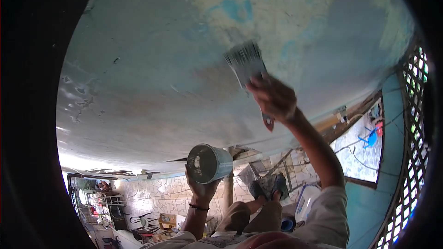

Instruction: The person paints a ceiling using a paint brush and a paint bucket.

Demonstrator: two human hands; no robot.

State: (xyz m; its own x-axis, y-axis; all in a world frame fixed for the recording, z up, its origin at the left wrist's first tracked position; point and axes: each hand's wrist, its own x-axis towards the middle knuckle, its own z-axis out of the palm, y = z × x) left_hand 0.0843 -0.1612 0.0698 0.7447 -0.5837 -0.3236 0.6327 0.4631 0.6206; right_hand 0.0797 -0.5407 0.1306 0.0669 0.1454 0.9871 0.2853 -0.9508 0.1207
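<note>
My right hand (272,97) is closed round a wide paintbrush (249,67), its reddish handle end sticking out below the fist. The dark bristles point up and lie against the wall surface (152,64), which is patchy grey-green with paler and bright blue spots. Lower down, my left hand (201,189) grips a paint bucket (217,162) from beneath and the side. The bucket is tilted so its open mouth faces me, with greyish residue and a pale patch inside.
Far below is a floor of irregular tiles (161,196), with my shoes (267,186) on it. A wooden box (168,220) and chairs stand at lower left. To the right are a lattice screen (415,97), a turquoise wall (390,129) and a window-like opening with a blue object (370,138).
</note>
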